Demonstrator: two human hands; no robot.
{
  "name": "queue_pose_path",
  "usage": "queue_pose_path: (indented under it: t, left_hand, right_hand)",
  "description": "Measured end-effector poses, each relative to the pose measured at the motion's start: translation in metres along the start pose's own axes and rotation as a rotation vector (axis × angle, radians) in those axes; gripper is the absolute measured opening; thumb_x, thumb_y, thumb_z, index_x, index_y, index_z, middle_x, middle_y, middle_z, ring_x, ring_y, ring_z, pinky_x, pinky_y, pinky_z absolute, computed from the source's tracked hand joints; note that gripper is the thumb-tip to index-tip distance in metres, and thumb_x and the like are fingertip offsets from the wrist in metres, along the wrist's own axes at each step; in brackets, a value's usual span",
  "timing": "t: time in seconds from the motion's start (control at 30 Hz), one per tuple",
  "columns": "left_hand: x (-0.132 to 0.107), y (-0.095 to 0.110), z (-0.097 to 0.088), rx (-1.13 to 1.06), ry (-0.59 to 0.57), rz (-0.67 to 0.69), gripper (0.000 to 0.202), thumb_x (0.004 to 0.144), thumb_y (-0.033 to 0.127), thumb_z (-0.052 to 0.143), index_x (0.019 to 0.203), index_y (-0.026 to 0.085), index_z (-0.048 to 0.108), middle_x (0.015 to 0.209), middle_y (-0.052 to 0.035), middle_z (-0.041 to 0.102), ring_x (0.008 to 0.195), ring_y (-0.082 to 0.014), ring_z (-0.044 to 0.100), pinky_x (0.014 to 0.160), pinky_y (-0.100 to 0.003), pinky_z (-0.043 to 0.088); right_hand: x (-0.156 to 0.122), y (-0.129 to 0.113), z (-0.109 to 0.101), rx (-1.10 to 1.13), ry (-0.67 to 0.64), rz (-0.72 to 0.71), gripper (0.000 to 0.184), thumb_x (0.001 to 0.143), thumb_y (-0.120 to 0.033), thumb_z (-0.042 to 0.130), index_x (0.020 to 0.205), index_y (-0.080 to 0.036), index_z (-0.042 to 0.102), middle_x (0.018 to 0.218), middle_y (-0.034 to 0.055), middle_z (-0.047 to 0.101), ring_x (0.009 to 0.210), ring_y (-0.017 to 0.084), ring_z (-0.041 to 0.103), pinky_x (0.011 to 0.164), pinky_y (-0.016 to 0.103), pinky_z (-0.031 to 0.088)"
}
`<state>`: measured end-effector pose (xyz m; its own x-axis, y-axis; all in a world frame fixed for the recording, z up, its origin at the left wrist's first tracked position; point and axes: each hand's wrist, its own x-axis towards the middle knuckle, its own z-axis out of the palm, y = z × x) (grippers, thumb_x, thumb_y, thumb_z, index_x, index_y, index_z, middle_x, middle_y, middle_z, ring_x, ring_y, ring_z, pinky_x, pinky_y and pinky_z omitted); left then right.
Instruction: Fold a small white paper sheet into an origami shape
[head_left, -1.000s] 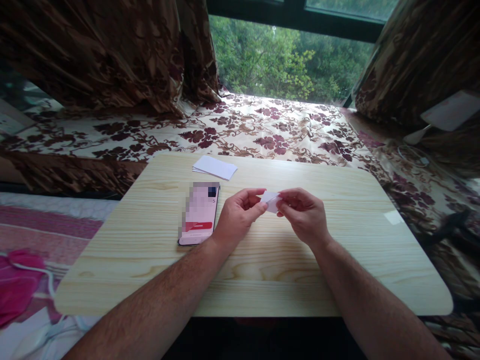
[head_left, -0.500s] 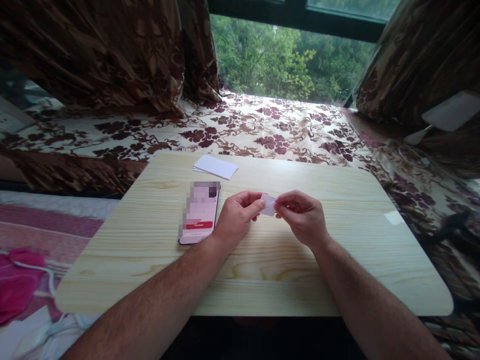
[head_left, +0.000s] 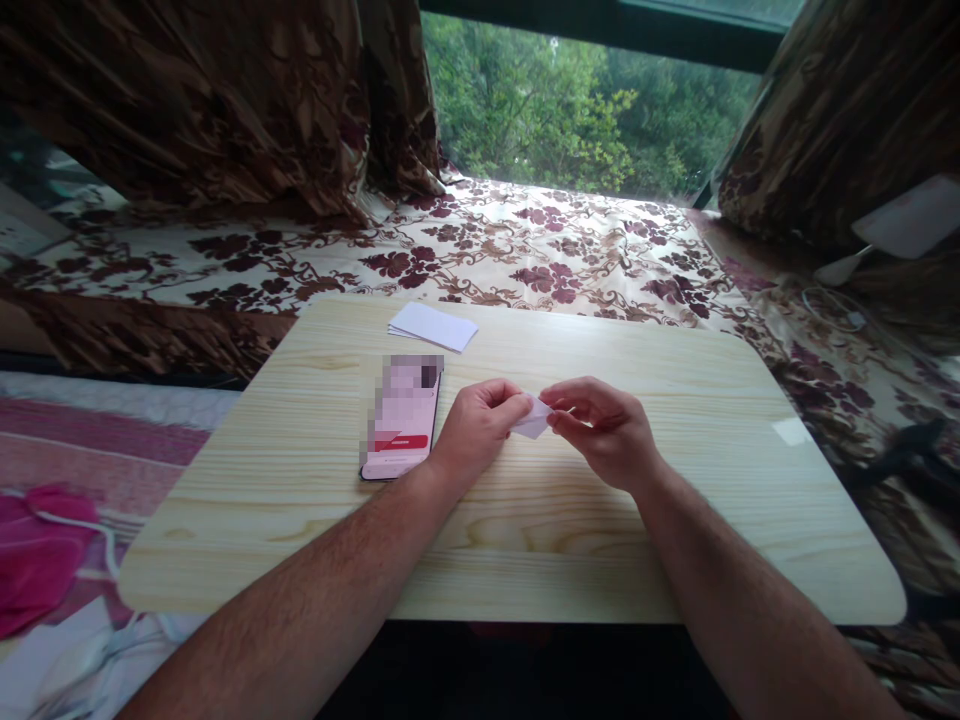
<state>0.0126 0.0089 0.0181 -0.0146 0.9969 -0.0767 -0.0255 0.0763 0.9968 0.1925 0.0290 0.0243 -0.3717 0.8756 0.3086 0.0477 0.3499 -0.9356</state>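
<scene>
A small piece of folded white paper (head_left: 534,420) is held above the wooden table between my two hands. My left hand (head_left: 484,420) is closed, its thumb pressing the paper against the bent fingers. At the paper's right corner, the thumb and fingertips of my right hand (head_left: 604,425) pinch the edge. The paper's left part is hidden under my left thumb. Beside my left hand lies a phone (head_left: 401,415) with its screen lit and partly blurred out. Behind it sits a small stack of white paper sheets (head_left: 433,326).
The light wooden table (head_left: 525,560) has rounded corners. A bright white patch (head_left: 792,431) shows near its right edge. Floral cloth (head_left: 540,240) covers the ledge behind, below a window. Pink fabric (head_left: 45,550) lies at the left, and a white cable (head_left: 832,310) at the right.
The paper has turned in my hands and now shows a pointed corner toward the lower side. My right fingers have shifted along its edge. The camera view has moved slightly.
</scene>
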Motion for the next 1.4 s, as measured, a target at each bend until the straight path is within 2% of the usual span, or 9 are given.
queue_pose_path:
  t: [0.27,0.5,0.73,1.17,1.4]
  left_hand:
    - [-0.0011,0.0048,-0.0002,0.045,-0.011,-0.001,0.022,0.079,0.035,0.064,0.068,0.015,0.064,0.059,0.0013,0.057,0.055,-0.0108,0.045,0.053,-0.025,0.033]
    - [-0.0008,0.0042,0.0003,0.068,-0.018,0.004,0.02,0.077,0.033,0.064,0.068,0.015,0.066,0.062,0.0005,0.059,0.058,-0.0115,0.048,0.056,-0.025,0.035]
    - [-0.002,0.0069,0.0007,0.119,-0.064,0.024,0.019,0.078,0.029,0.061,0.065,0.016,0.063,0.061,0.0019,0.056,0.058,-0.0106,0.046,0.056,-0.024,0.035]
    - [-0.0027,0.0088,0.0018,0.089,-0.086,0.001,0.011,0.075,0.024,0.061,0.071,0.015,0.065,0.063,0.0016,0.058,0.058,-0.0101,0.046,0.056,-0.024,0.035]
    - [-0.0046,0.0095,0.0021,0.178,-0.113,0.001,0.013,0.078,0.026,0.062,0.073,0.015,0.065,0.064,0.0025,0.057,0.058,-0.0092,0.047,0.055,-0.023,0.035]
  right_hand:
    - [0.0009,-0.0057,-0.0047,-0.063,-0.068,-0.04,0.01,0.086,-0.023,0.069,0.093,-0.022,0.075,0.095,0.006,0.073,0.083,0.018,0.067,0.065,0.029,0.052]
    - [0.0008,-0.0038,-0.0047,-0.063,-0.059,-0.007,0.011,0.083,-0.029,0.072,0.09,-0.02,0.075,0.088,0.0054,0.073,0.077,0.017,0.065,0.063,0.028,0.052]
    - [0.0005,-0.0021,-0.006,-0.095,-0.078,0.032,0.01,0.084,-0.029,0.07,0.087,-0.02,0.072,0.077,0.0027,0.07,0.068,0.014,0.06,0.06,0.027,0.048]
    - [0.0018,-0.0017,-0.0073,-0.107,-0.113,0.05,0.01,0.089,-0.028,0.066,0.087,-0.019,0.067,0.076,0.0019,0.066,0.066,0.014,0.058,0.06,0.026,0.045]
    - [0.0015,-0.001,-0.0074,-0.042,-0.15,0.071,0.007,0.089,-0.025,0.065,0.086,-0.018,0.064,0.072,0.0001,0.063,0.063,0.011,0.053,0.056,0.024,0.041]
